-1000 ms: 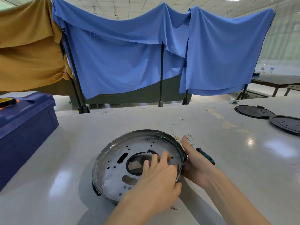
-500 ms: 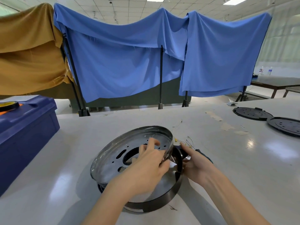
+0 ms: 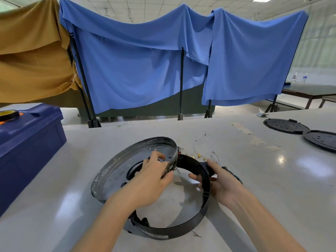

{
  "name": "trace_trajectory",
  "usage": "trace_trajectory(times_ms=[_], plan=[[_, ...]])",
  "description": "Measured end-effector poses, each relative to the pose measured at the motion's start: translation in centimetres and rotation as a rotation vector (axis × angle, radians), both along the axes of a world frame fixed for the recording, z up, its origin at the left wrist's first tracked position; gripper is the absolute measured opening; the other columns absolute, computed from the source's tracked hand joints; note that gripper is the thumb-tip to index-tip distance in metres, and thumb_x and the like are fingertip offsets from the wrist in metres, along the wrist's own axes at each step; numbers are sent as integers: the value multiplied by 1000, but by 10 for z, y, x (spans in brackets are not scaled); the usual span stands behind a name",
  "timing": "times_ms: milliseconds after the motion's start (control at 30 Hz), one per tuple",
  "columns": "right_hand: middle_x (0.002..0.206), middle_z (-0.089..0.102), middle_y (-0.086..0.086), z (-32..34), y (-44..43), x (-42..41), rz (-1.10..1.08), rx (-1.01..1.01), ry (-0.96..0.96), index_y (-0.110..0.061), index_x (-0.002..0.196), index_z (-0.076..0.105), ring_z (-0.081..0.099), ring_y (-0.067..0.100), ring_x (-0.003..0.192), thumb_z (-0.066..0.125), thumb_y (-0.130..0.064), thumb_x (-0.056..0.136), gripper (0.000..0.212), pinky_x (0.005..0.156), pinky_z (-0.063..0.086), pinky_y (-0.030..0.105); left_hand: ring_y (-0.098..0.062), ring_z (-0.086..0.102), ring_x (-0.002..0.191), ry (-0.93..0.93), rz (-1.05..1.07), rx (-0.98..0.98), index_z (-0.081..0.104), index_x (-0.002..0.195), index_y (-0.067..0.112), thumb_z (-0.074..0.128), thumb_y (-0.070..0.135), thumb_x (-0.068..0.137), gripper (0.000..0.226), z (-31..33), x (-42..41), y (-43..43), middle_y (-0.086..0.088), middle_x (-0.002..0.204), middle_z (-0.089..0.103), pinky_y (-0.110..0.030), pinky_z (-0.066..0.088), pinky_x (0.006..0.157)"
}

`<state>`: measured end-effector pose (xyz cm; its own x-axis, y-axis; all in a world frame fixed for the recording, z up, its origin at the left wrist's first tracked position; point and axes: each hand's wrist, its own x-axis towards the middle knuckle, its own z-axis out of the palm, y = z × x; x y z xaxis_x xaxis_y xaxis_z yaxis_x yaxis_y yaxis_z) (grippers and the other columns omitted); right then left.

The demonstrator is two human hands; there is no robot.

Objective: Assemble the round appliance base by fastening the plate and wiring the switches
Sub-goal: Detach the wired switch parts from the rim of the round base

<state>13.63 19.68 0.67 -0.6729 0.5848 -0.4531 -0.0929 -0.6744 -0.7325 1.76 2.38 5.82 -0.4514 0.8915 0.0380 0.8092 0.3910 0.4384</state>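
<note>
Gripping tilted plate (image 3: 116,171) rim, left hand (image 3: 152,179) holds it raised over ring (image 3: 181,228); right hand (image 3: 221,184) clasps ring's right wall, plate's low edge leftward.

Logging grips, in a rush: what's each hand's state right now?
Left hand: closed, gripping the tilted metal plate by its raised edge.
Right hand: closed, holding the black ring by its wall.
</note>
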Motion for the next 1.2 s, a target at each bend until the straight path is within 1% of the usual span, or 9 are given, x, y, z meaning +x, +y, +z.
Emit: trace_trajectory(times_ms=[67, 167, 333, 533, 700, 833, 933, 1100, 1200], plan=[[114, 66, 30, 2, 0, 2, 8, -8, 31, -5, 108, 59, 69, 29, 56, 61, -32, 95, 30, 48, 53, 31, -17, 38, 121, -20, -23, 42, 58, 108, 4, 38, 35, 102, 38, -3, 2, 0, 7, 138, 29, -43, 39, 101], [105, 67, 34, 5, -1, 3, -1, -40, 93, 0, 98, 62, 69, 31, 56, 65, -30, 92, 31, 50, 58, 31, -12, 38, 124, -38, -73, 144, 60, 105, 1, 40, 35, 101, 40, 1, 6, -1, 11, 138, 29, -41, 38, 102], [103, 69, 30, 7, -1, 2, 17, -35, 151, 0, 110, 60, 72, 35, 80, 76, -31, 78, 48, 59, 60, 34, -8, 44, 109, -79, -159, 196, 58, 93, 6, 42, 35, 101, 34, 13, 19, 0, 16, 135, 31, -34, 42, 94], [86, 74, 20, 2, 2, 3, 34, 9, 161, -6, 112, 61, 74, 30, 75, 74, -40, 78, 50, 57, 58, 33, -8, 37, 118, -22, -236, 77, 54, 86, 11, 41, 37, 101, 33, 13, 27, -2, 18, 135, 28, -39, 37, 99], [83, 74, 16, -3, 7, 0, 13, 57, 138, -6, 114, 63, 74, 29, 73, 69, -50, 79, 57, 75, 53, 42, -7, 31, 121, 1, -238, 69, 52, 81, 16, 41, 37, 101, 31, 9, 31, 2, 16, 137, 28, -39, 35, 102], [110, 70, 23, -2, 6, 0, -9, 73, 108, -3, 119, 65, 67, 37, 107, 67, -54, 78, 66, 104, 43, 55, -6, 27, 121, 34, -261, 15, 43, 72, 27, 39, 34, 102, 32, 6, 34, 2, 13, 138, 27, -42, 31, 106], [105, 72, 21, 1, 2, 1, -13, 44, 103, -3, 125, 61, 71, 32, 97, 64, -52, 82, 65, 101, 44, 51, -8, 31, 125, -20, -248, 43, 44, 73, 24, 40, 36, 102, 31, 8, 33, -1, 16, 136, 29, -41, 32, 106], [110, 69, 25, 8, -3, 2, -40, -4, 101, 0, 130, 57, 71, 32, 87, 64, -47, 86, 64, 78, 54, 41, -10, 38, 121, -54, -258, 61, 55, 88, 13, 42, 37, 101, 30, 15, 30, -4, 18, 132, 32, -40, 37, 101], [110, 69, 26, 11, -5, 2, -58, -23, 104, 1, 129, 58, 71, 32, 86, 65, -44, 86, 63, 76, 55, 41, -10, 38, 123, -74, -255, 59, 53, 84, 16, 43, 37, 101, 28, 16, 29, -6, 19, 132, 32, -40, 38, 101]])
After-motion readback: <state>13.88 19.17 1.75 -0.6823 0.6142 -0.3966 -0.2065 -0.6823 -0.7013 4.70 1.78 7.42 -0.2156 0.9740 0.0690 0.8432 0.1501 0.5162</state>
